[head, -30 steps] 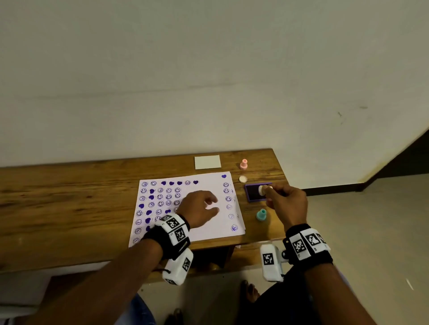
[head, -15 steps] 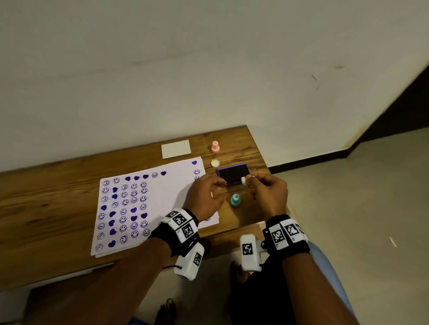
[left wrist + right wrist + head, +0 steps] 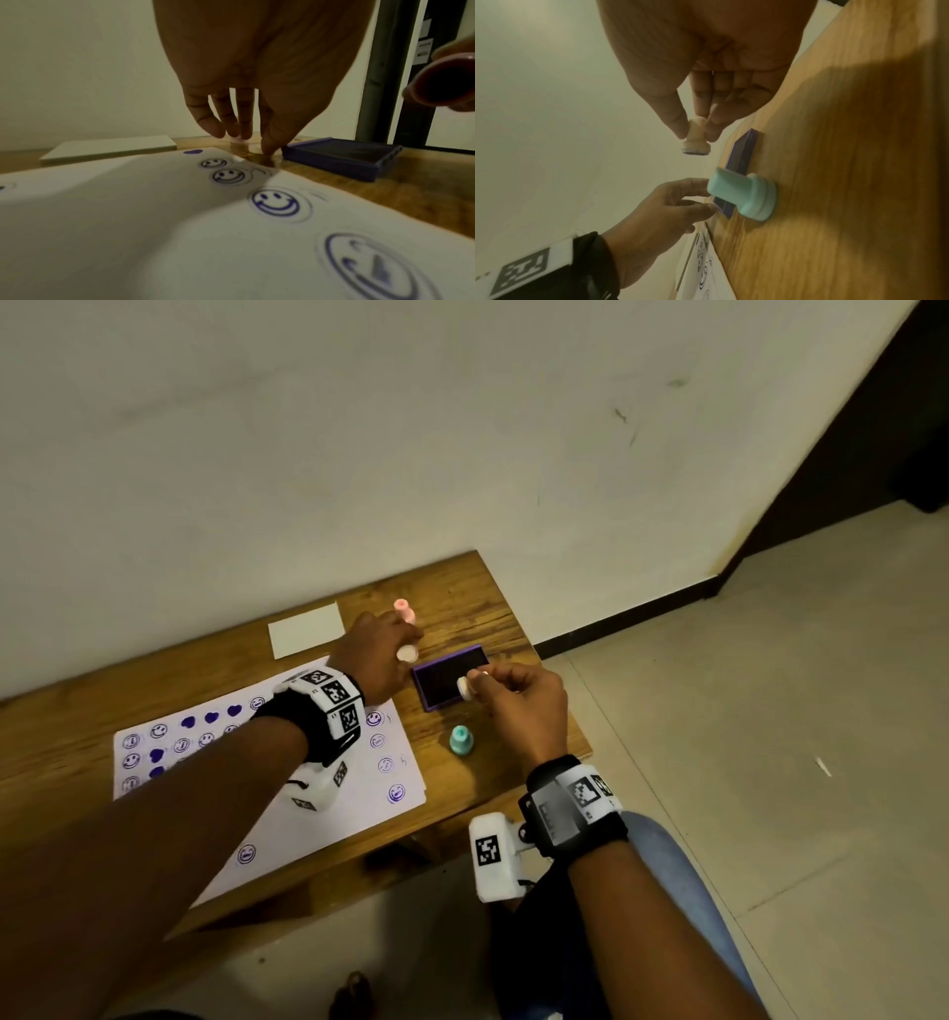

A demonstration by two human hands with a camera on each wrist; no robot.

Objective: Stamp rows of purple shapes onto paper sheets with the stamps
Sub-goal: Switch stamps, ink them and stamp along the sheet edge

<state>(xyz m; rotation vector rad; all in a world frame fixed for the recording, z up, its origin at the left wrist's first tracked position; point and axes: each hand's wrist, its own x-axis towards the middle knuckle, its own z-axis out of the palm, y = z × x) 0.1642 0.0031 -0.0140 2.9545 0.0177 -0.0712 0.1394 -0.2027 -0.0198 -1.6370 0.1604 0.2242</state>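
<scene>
A white paper sheet (image 3: 359, 806) with rows of purple smileys and hearts lies on the wooden table (image 3: 462, 608). My left hand (image 3: 411, 642) reaches past the sheet's far right corner. Its straight fingers point down, and the thumb tip touches a small cream round disc (image 3: 255, 151) on the table, in front of the pink stamp (image 3: 403, 607). My right hand (image 3: 477, 684) pinches a cream stamp (image 3: 695, 140) by its stem, held in the air over the purple ink pad (image 3: 447, 675), its inked face turned sideways to the left. A teal stamp (image 3: 460, 740) stands upright near the front edge.
A small white pad of paper (image 3: 306, 629) lies at the back of the table by the wall. The table's right end and front edge are close to the ink pad and the teal stamp. Tiled floor (image 3: 770, 762) lies beyond on the right.
My left hand has left the sheet and moved back and right to the cream disc beside the pink stamp. My right hand still holds the cream stamp by the ink pad. The head view has swung right.
</scene>
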